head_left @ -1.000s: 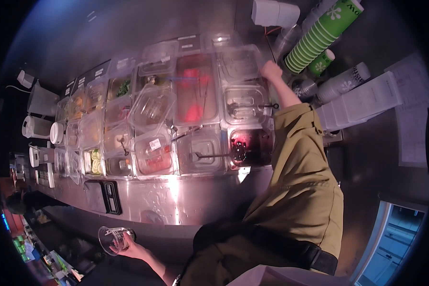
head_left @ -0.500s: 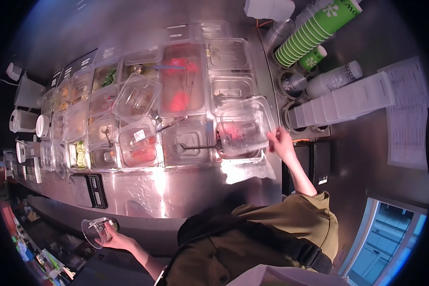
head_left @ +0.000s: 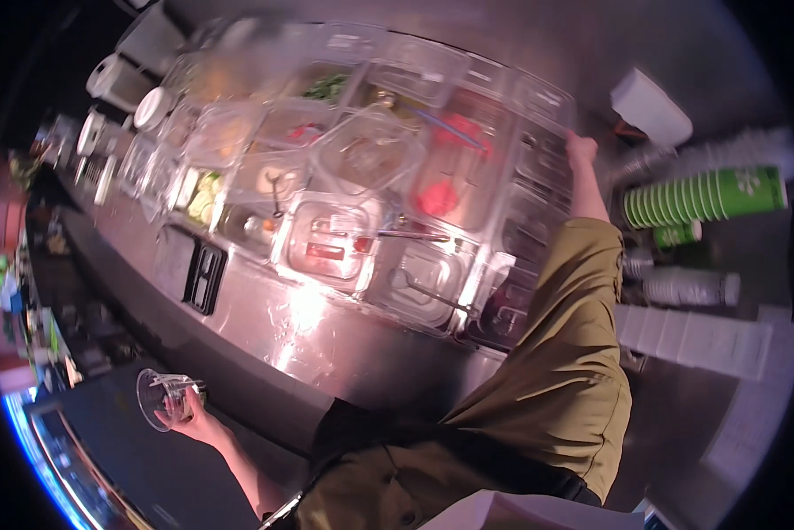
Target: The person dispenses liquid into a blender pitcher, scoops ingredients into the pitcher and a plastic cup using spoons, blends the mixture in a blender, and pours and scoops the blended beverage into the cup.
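Grasps a clear cup (head_left: pixel 154 402) in the wrapped fingers of the left hand (head_left: pixel 198 424), just off the near edge of the worktop (head_left: pixel 260 344). Stretches the right hand (head_left: pixel 582 152) to the far right of the clear tubs (head_left: pixel 538 159), close against a rim; cannot tell whether clenched or grasping it (too small there). Has a dark scale (head_left: pixel 204 278) on the worktop toward the left, a tub with red contents (head_left: pixel 463 172) nearer the right hand, and stacked green cups (head_left: pixel 702 199) beyond.
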{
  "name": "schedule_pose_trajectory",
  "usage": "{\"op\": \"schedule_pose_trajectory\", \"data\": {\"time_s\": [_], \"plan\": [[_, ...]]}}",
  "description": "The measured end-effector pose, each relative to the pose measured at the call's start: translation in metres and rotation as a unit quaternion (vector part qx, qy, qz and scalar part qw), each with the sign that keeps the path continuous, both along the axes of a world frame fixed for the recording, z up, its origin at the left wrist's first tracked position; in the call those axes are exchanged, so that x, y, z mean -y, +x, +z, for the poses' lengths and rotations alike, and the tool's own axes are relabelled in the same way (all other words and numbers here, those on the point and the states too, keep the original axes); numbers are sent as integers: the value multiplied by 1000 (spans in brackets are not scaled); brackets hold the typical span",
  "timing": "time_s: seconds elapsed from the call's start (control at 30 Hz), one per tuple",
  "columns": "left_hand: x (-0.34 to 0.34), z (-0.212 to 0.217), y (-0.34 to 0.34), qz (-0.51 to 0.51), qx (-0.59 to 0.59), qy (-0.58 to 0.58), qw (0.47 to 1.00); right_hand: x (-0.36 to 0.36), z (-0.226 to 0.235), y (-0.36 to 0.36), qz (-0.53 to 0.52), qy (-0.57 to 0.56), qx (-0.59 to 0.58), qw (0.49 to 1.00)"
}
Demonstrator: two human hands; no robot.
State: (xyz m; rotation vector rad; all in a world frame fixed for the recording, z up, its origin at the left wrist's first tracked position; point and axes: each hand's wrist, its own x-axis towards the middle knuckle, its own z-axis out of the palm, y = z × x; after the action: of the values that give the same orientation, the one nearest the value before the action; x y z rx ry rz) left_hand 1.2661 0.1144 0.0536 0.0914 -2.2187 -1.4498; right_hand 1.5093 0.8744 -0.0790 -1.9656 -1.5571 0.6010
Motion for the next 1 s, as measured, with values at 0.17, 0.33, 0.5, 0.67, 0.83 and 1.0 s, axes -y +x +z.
{"op": "schedule_pose_trajectory", "data": {"time_s": [0.17, 0.33, 0.5, 0.67, 0.83, 1.0], "plan": [[9, 1, 12, 39, 14, 31, 999, 14, 14, 11, 62, -199, -453, 867], [23, -7, 11, 39, 38, 58, 997, 177, 98, 88, 155, -88, -351, 919], [20, -22, -3, 30, 42, 109, 993, 323, 105, 135, 157, -144, -331, 919], [37, -18, -7, 29, 12, 155, 987, 403, 62, 76, 163, -213, -427, 864], [98, -24, -12, 86, -11, 139, 986, 427, 91, 30, 314, -224, -49, 921], [157, -33, -22, 184, 8, 158, 970, 427, 125, -40, 347, 16, 62, 936]]}}
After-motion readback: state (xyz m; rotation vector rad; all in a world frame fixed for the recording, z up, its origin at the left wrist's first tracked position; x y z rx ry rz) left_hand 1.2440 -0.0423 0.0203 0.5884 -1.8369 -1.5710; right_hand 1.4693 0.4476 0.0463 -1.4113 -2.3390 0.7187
